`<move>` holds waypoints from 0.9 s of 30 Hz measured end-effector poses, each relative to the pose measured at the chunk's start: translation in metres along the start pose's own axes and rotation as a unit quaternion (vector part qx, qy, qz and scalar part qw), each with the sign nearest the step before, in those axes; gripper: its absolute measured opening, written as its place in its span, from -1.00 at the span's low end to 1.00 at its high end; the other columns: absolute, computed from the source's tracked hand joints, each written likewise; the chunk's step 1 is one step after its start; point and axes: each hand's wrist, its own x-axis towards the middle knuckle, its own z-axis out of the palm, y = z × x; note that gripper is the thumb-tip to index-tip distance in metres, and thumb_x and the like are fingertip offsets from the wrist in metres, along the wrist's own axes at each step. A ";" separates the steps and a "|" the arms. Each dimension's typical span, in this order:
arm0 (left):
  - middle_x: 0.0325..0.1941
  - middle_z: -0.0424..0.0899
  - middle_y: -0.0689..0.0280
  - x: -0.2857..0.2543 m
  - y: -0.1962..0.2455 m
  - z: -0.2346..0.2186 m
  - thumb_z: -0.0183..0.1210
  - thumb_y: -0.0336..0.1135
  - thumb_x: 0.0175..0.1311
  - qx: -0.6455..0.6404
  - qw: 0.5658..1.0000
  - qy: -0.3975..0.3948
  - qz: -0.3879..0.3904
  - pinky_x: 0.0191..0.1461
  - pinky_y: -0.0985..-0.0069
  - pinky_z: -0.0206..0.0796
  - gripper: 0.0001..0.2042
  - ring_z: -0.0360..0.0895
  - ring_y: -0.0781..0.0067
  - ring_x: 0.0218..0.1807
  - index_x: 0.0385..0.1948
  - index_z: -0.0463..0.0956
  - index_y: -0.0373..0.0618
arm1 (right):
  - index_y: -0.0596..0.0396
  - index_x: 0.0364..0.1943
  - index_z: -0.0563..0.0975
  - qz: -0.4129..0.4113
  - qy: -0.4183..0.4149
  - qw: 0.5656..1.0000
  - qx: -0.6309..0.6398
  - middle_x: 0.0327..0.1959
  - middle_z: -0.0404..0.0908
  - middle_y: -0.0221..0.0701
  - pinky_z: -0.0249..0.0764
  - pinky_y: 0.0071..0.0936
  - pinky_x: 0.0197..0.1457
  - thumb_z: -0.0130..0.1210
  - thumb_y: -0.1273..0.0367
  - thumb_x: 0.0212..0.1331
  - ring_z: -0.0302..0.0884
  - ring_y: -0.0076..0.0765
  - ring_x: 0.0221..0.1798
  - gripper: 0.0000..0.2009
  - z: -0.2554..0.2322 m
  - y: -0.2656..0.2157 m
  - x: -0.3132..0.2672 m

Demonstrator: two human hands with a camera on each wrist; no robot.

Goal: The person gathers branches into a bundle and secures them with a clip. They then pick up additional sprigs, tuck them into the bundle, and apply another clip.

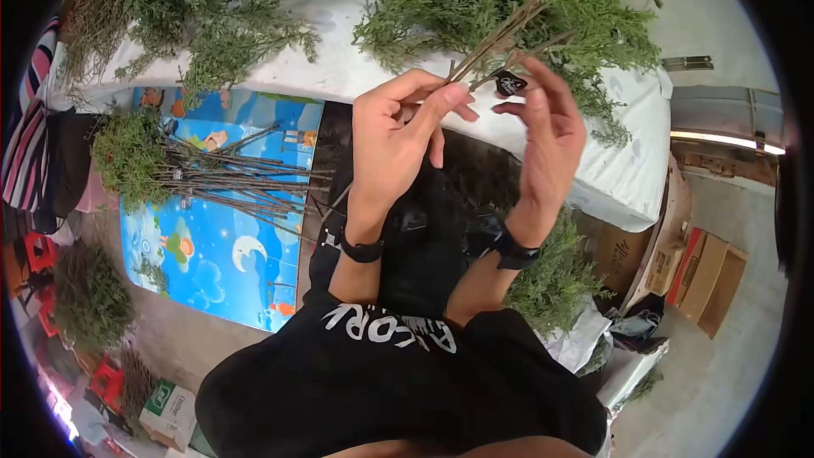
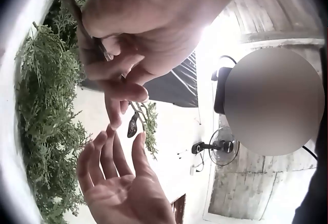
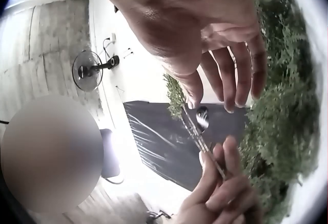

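Observation:
My left hand (image 1: 388,140) pinches the lower ends of a few thin brown stems (image 1: 511,27) between thumb and fingers. The stems slant up and to the right toward green, scaly-leaved foliage. A small black tag (image 1: 510,83) with white lettering hangs on the stems, just beyond the left fingertips. Beside the tag is my right hand (image 1: 555,153), its fingers loosely bent and spread around it. In the right wrist view, a gap shows between the right fingers and the tag (image 3: 203,118). The left wrist view shows the right palm (image 2: 125,193) facing up, holding nothing.
Leafy evergreen branches (image 1: 225,0) lie in heaps along the white-covered table (image 1: 339,76). At left, a tied bundle of branches (image 1: 246,174) rests on a blue cartoon-printed surface (image 1: 203,288). Cardboard boxes (image 1: 708,280) stand on the floor at right.

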 end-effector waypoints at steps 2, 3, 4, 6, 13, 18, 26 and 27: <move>-0.40 0.69 0.11 0.002 -0.002 -0.004 0.13 -0.33 0.33 0.013 1.000 0.009 -0.006 -0.77 0.73 0.08 -0.79 0.37 0.66 -0.76 -0.41 0.53 -0.34 | 0.26 -0.12 0.58 -0.026 0.034 0.993 -0.112 -0.23 0.64 -0.35 0.50 -0.49 -0.12 0.19 0.40 0.18 0.56 -0.46 -0.17 -0.76 -0.010 0.007 0.010; -0.42 0.67 0.13 0.005 -0.004 -0.005 0.13 -0.33 0.33 0.007 1.000 0.022 0.000 -0.77 0.73 0.07 -0.78 0.37 0.66 -0.75 -0.43 0.52 -0.34 | 0.23 -0.12 0.59 -0.042 0.059 0.982 -0.176 -0.23 0.64 -0.35 0.49 -0.49 -0.12 0.19 0.40 0.17 0.56 -0.47 -0.18 -0.76 -0.016 0.015 0.017; -0.45 0.66 0.15 0.006 -0.006 -0.005 0.12 -0.32 0.34 -0.001 0.999 0.038 0.006 -0.78 0.73 0.07 -0.77 0.37 0.66 -0.74 -0.44 0.52 -0.33 | 0.21 -0.13 0.59 -0.055 0.081 0.966 -0.241 -0.24 0.65 -0.36 0.49 -0.49 -0.12 0.20 0.40 0.16 0.56 -0.49 -0.19 -0.77 -0.021 0.020 0.022; -0.49 0.63 0.19 0.011 -0.011 -0.007 0.13 -0.32 0.33 -0.019 0.998 0.064 0.022 -0.78 0.74 0.06 -0.77 0.36 0.68 -0.73 -0.46 0.51 -0.32 | 0.15 -0.14 0.61 -0.025 0.076 0.942 -0.327 -0.25 0.65 -0.35 0.46 -0.50 -0.13 0.29 0.34 0.06 0.55 -0.49 -0.22 -0.72 -0.025 0.027 0.029; -0.54 0.59 0.24 0.023 -0.022 -0.014 0.17 -0.33 0.30 -0.066 0.993 0.095 0.010 -0.79 0.74 0.03 -0.78 0.33 0.73 -0.72 -0.50 0.50 -0.29 | 0.24 -0.07 0.50 -0.010 0.044 0.890 -0.454 -0.35 0.63 -0.24 0.45 -0.42 -0.25 0.41 0.30 -0.13 0.54 -0.35 -0.36 -0.49 -0.012 0.068 0.029; -0.60 0.57 0.29 0.026 -0.027 -0.014 0.20 -0.31 0.28 -0.030 0.994 0.100 -0.010 -0.77 0.76 -0.01 -0.76 0.28 0.77 -0.75 -0.52 0.51 -0.28 | 0.30 0.01 0.36 0.116 0.082 0.906 -0.399 -0.47 0.65 -0.26 0.47 -0.45 -0.32 0.37 0.32 -0.08 0.58 -0.35 -0.43 -0.42 0.004 0.046 0.018; -0.73 0.36 0.45 0.021 -0.026 -0.004 0.16 -0.27 0.32 -0.017 0.996 0.090 0.004 -0.72 0.76 -0.16 -0.72 0.16 0.79 -0.75 -0.45 0.55 -0.37 | 0.26 -0.01 0.41 0.017 0.064 0.950 -0.305 -0.46 0.66 -0.27 0.48 -0.52 -0.34 0.30 0.39 -0.01 0.60 -0.44 -0.41 -0.53 0.007 0.073 0.010; -0.72 0.36 0.45 0.021 -0.026 -0.004 0.16 -0.27 0.32 -0.024 0.997 0.078 0.002 -0.72 0.75 -0.16 -0.72 0.16 0.79 -0.75 -0.45 0.55 -0.37 | 0.24 -0.01 0.41 0.026 0.066 0.951 -0.300 -0.45 0.66 -0.27 0.48 -0.51 -0.34 0.30 0.40 -0.01 0.60 -0.44 -0.40 -0.54 0.003 0.071 0.010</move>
